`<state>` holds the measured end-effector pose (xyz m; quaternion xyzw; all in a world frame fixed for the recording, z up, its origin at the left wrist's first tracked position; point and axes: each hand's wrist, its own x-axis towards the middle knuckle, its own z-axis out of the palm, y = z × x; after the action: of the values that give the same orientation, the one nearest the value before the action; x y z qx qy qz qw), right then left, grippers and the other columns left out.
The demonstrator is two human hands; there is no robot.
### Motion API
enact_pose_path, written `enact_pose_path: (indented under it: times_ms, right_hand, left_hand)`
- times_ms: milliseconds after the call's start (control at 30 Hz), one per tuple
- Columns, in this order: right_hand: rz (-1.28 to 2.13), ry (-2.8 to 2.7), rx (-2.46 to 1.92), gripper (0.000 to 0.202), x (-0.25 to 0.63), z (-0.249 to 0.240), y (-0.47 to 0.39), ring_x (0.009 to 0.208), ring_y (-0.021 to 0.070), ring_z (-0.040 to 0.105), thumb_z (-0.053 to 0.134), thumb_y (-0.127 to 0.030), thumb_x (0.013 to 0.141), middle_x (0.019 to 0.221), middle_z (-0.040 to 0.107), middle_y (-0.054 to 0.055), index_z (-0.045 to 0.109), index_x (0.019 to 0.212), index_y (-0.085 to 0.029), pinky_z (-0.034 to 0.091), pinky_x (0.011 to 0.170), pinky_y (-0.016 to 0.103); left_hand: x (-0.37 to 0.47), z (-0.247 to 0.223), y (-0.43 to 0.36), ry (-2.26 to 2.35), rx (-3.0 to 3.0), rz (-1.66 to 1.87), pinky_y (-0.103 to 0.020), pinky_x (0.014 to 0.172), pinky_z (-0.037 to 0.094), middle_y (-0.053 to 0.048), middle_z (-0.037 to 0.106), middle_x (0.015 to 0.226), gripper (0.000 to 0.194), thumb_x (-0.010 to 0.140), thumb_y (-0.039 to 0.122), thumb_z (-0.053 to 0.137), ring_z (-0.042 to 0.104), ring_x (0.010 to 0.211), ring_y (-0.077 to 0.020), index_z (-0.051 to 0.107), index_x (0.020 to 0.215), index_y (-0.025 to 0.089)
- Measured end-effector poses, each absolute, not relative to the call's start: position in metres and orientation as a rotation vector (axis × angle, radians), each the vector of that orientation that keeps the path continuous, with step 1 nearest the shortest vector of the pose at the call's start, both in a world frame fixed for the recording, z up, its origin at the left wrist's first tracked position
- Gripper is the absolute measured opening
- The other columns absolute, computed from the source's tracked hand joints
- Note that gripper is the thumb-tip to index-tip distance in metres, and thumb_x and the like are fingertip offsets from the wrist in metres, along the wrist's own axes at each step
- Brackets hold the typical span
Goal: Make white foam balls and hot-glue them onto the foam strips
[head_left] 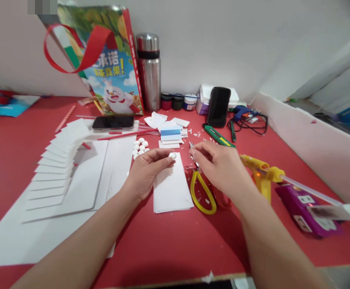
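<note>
Between the thumb and fingers of my left hand (pixel 146 170) is a small white ball (pixel 172 155), above a stack of white paper strips (pixel 173 190). My right hand (pixel 218 164) hovers over scissors with one yellow handle (pixel 204 196) and one red, partly hiding them. Its fingers are pinched beside the blades; what they hold, if anything, I cannot make out. A cluster of similar white balls (pixel 140 147) lies just behind my left hand. Farther back sit small white card pieces (pixel 170 134), one with a blue band.
At left, fanned white cards (pixel 52 172) lie on larger white sheets (pixel 15 241). Behind stand a carton bag (pixel 123 88), a steel flask (pixel 150 80) and paint jars (pixel 178 102). Right: a green cutter (pixel 218 136), a yellow glue gun (pixel 260 172) and a purple box (pixel 307 212).
</note>
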<state>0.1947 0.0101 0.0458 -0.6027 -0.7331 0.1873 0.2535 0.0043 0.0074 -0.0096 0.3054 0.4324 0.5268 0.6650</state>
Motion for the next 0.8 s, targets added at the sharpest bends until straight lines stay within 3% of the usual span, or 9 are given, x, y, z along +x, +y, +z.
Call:
enact_pose_path:
  times_ms: [167, 300, 467, 567, 667, 800]
  right_hand:
    - [0.207, -2.526, -2.175, 0.031, 0.199, 0.06, -0.028, 0.071, 0.0333, 0.071, 0.058, -0.033, 0.094, 0.086, 0.072, 0.017, 0.064, 0.117, -0.013, 0.032, 0.054, 0.034]
    - [0.158, -2.499, -2.302, 0.032, 0.191, 0.045, -0.041, 0.083, 0.0362, 0.074, 0.052, -0.021, 0.092, 0.102, 0.068, 0.024, 0.06, 0.12, -0.008, 0.04, 0.059, 0.036]
    - [0.355, -2.34, -2.412, 0.036, 0.2, 0.039, -0.03, 0.091, 0.0394, 0.074, 0.049, -0.028, 0.092, 0.095, 0.072, 0.022, 0.055, 0.122, -0.009, 0.045, 0.066, 0.038]
    - [0.477, -2.226, -2.431, 0.042, 0.219, 0.035, -0.03, 0.091, 0.0389, 0.074, 0.052, -0.025, 0.09, 0.09, 0.074, 0.018, 0.051, 0.13, -0.012, 0.046, 0.069, 0.039]
    - [0.58, -2.076, -2.161, 0.045, 0.238, 0.027, -0.041, 0.093, 0.0328, 0.073, 0.055, -0.024, 0.09, 0.097, 0.074, 0.015, 0.047, 0.134, -0.015, 0.05, 0.074, 0.038]
    - [0.723, -1.915, -1.743, 0.043, 0.247, 0.022, -0.061, 0.085, 0.0235, 0.07, 0.063, -0.037, 0.092, 0.098, 0.07, 0.007, 0.048, 0.129, -0.023, 0.054, 0.075, 0.034]
  left_hand:
    - [0.003, -0.005, 0.009, 0.942, 0.602, 1.182, -0.023, 0.073, 0.058, -0.002, 0.077, 0.078, 0.026, 0.063, 0.019, 0.092, 0.071, 0.07, -0.0093, 0.078, 0.085, 0.016]
    - [0.003, -0.006, 0.009, 0.894, 0.611, 1.165, -0.024, 0.076, 0.058, -0.001, 0.078, 0.08, 0.022, 0.067, 0.018, 0.09, 0.072, 0.073, -0.0101, 0.078, 0.086, 0.016]
    - [0.002, -0.005, 0.008, 0.863, 0.617, 1.201, -0.024, 0.082, 0.058, 0.0, 0.077, 0.083, 0.025, 0.065, 0.016, 0.091, 0.072, 0.077, -0.0097, 0.077, 0.085, 0.016]
    - [0.001, -0.004, 0.009, 0.825, 0.589, 1.196, -0.023, 0.081, 0.058, -0.002, 0.079, 0.086, 0.027, 0.064, 0.014, 0.092, 0.072, 0.077, -0.01, 0.077, 0.087, 0.014]
    - [0.0, -0.004, 0.008, 0.782, 0.553, 1.161, -0.022, 0.078, 0.058, -0.002, 0.078, 0.083, 0.025, 0.066, 0.013, 0.091, 0.073, 0.077, -0.0103, 0.078, 0.087, 0.015]
    - [0.001, -0.005, 0.006, 0.771, 0.558, 1.096, -0.021, 0.074, 0.058, -0.004, 0.079, 0.084, 0.022, 0.069, 0.012, 0.09, 0.073, 0.076, -0.0114, 0.078, 0.088, 0.013]
